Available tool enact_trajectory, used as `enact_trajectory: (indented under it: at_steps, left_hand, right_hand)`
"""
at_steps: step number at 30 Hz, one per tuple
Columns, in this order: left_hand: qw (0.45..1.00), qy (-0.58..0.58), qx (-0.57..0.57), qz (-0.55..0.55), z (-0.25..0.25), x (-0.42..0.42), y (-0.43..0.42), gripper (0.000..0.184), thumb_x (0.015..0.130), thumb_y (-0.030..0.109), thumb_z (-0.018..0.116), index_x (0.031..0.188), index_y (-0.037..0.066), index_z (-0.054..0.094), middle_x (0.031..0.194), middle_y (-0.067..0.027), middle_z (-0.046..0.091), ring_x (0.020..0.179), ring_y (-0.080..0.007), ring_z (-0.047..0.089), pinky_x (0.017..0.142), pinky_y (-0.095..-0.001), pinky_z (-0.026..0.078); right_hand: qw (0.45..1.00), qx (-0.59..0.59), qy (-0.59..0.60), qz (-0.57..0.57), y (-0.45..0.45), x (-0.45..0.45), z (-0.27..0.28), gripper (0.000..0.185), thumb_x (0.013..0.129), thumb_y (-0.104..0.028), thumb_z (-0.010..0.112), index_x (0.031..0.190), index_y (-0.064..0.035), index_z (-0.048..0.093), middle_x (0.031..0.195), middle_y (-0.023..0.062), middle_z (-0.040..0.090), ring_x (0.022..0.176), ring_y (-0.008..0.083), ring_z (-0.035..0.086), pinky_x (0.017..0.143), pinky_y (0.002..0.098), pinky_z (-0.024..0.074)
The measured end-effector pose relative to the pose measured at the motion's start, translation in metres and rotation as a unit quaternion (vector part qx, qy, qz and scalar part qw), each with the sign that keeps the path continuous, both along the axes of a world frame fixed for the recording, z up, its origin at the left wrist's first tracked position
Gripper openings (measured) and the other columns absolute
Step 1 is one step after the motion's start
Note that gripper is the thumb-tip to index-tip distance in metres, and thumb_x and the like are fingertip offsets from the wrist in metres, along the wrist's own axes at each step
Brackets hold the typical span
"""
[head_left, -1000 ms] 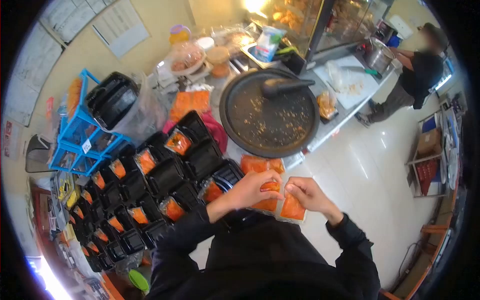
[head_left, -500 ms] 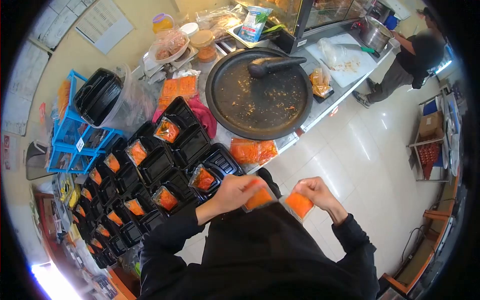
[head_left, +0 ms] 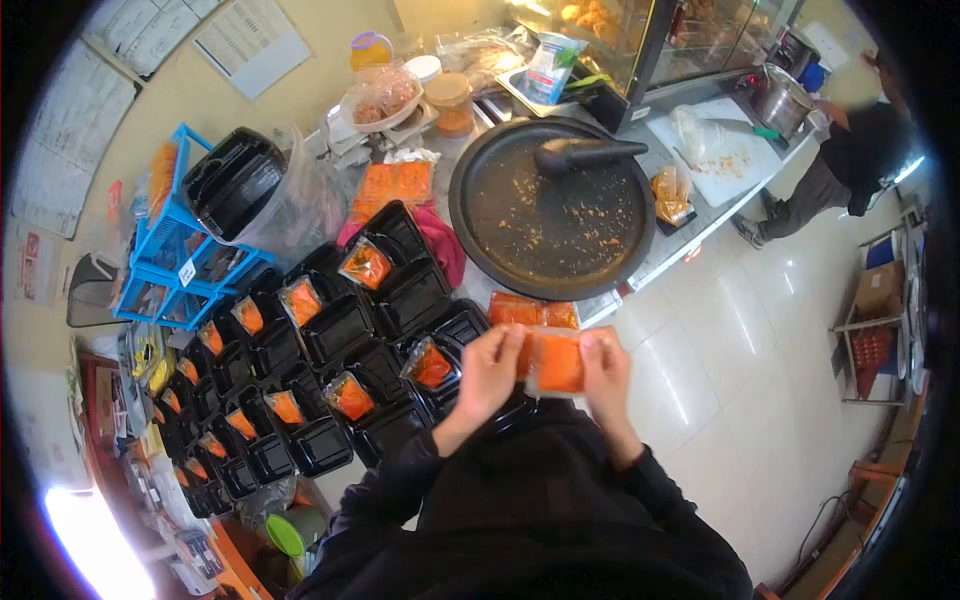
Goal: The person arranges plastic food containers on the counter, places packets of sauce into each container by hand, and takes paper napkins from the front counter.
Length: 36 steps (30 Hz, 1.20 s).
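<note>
One long desk (head_left: 712, 213) runs across the view, with a glass case (head_left: 690, 45) at its far end. Beyond the far right part, another person (head_left: 850, 150) in dark clothing stands beside a metal pot (head_left: 780, 100). Many black trays (head_left: 415, 305) stand in slanting rows on the left; a good number carry a small orange packet (head_left: 366, 264) in one compartment, though the farthest are too small to make out. Next in size comes a wide, dark mortar (head_left: 545, 230) with crumbs scattered inside and a pestle (head_left: 590, 152) lying across its rim. Left of it are a blue rack (head_left: 160, 238), a stack of black containers (head_left: 235, 180) and a crumpled red cloth (head_left: 440, 243). To its right lies a white board (head_left: 755, 172) with a clear bag on it. Flat orange packets (head_left: 505, 308) rest at the near edge, just below the mortar. Both hands are closed in a pinch near that edge: the right hand (head_left: 607, 370) grips the side of an orange sachet (head_left: 560, 364), and the left hand (head_left: 490, 370) grips another, partly hidden behind it. Whether the two sachets touch, I cannot tell.
</note>
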<state>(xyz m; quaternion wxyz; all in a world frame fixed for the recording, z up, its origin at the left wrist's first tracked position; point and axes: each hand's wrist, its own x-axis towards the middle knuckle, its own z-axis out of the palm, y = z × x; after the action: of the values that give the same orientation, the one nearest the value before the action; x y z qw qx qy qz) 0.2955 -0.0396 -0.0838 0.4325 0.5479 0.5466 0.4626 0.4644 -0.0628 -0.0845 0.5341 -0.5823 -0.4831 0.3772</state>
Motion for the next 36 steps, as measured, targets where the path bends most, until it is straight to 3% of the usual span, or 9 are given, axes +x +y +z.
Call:
enact_trajectory:
  at_steps: [3,7,10,11,12,15,20,27,36]
  left_hand:
    - [0.975,-0.183,-0.122,-0.042,-0.017,0.008,0.007,0.034,0.102,0.025,0.049,0.091,-0.003,0.064,0.078,0.0056,0.058,0.074,-0.0004,0.049,0.063,-0.021,0.041]
    - [0.983,0.088,0.0,-0.159,-0.008,-0.031,0.048,0.034,0.103,0.027,0.047,0.094,-0.001,0.065,0.084,-0.0009,0.06,0.074,-0.006,0.054,0.065,-0.0219,0.045]
    - [0.99,0.079,0.042,-0.105,-0.002,-0.084,0.113,0.022,0.096,0.008,0.048,0.104,-0.002,0.067,0.092,-0.0071,0.066,0.076,-0.0127,0.061,0.067,-0.0268,0.051]
    - [0.996,0.08,0.003,-0.037,0.011,-0.102,0.142,0.022,0.087,0.002,0.051,0.098,0.003,0.069,0.086,-0.0139,0.068,0.077,-0.0229,0.066,0.071,-0.0339,0.052]
    - [0.976,0.182,0.119,0.011,-0.009,-0.132,0.18,0.02,0.09,0.009,0.052,0.096,0.003,0.07,0.085,-0.0153,0.069,0.077,-0.0272,0.067,0.07,-0.0366,0.052]
    - [0.891,0.436,0.098,0.082,-0.016,-0.188,0.263,0.028,0.092,0.026,0.052,0.09,0.004,0.069,0.085,-0.0213,0.066,0.083,-0.0421,0.063,0.073,-0.0472,0.05]
    - [0.809,0.58,0.042,-0.083,-0.094,-0.246,0.346,0.038,0.089,0.018,0.055,0.127,0.016,0.053,0.134,-0.0075,0.048,0.129,-0.026,0.043,0.093,-0.0637,0.039]
    - [0.796,0.592,-0.011,-0.123,-0.08,-0.243,0.357,0.05,0.084,0.027,0.068,0.128,0.014,0.05,0.133,-0.0097,0.045,0.128,-0.0313,0.04,0.095,-0.0629,0.036]
    - [0.802,0.589,-0.035,-0.088,-0.088,-0.252,0.368,0.051,0.076,0.032,0.075,0.12,0.013,0.056,0.13,-0.0134,0.045,0.126,-0.0331,0.039,0.094,-0.0568,0.04]
  right_hand:
    - [0.997,0.052,-0.021,-0.052,0.026,-0.03,-0.026,0.025,0.102,-0.025,0.048,0.097,-0.0012,0.057,0.088,0.003,0.053,0.086,0.0106,0.049,0.079,0.0274,0.0426]
    - [0.993,-0.062,0.099,0.026,0.031,-0.033,-0.04,0.025,0.099,-0.018,0.052,0.116,-0.0004,0.048,0.101,0.0074,0.053,0.096,0.0158,0.051,0.087,0.031,0.0428]
    - [0.985,-0.017,0.173,-0.004,0.046,-0.051,-0.036,0.024,0.092,-0.006,0.057,0.115,0.0006,0.05,0.106,0.0116,0.056,0.101,0.0205,0.056,0.092,0.0324,0.0429]
    - [0.995,0.036,0.091,-0.009,0.056,-0.062,-0.031,0.024,0.091,-0.005,0.058,0.114,0.0009,0.051,0.106,0.0131,0.057,0.101,0.023,0.056,0.092,0.0336,0.0434]
    - [0.996,0.089,0.008,-0.017,0.065,-0.072,-0.028,0.024,0.09,-0.003,0.058,0.113,0.0011,0.052,0.106,0.0145,0.057,0.101,0.0254,0.057,0.091,0.0348,0.044]
    - [0.971,0.203,-0.123,0.022,0.093,-0.097,-0.042,0.02,0.087,0.002,0.058,0.107,0.0006,0.057,0.101,0.0199,0.058,0.096,0.038,0.058,0.084,0.0412,0.0472]
    - [0.953,0.203,-0.217,0.068,0.112,-0.117,-0.062,0.013,0.085,-0.003,0.062,0.098,-0.0044,0.062,0.085,0.0097,0.061,0.083,0.028,0.061,0.067,0.036,0.0511]
    - [0.846,0.15,-0.504,0.088,0.113,-0.098,-0.052,0.007,0.077,-0.014,0.061,0.083,-0.0101,0.059,0.09,0.007,0.049,0.084,0.0273,0.048,0.068,0.0396,0.0376]
    - [0.876,0.188,-0.433,0.097,0.112,-0.1,-0.022,0.031,0.074,-0.018,0.068,0.104,-0.0151,0.065,0.101,0.0042,0.05,0.094,0.0269,0.046,0.078,0.042,0.0315]
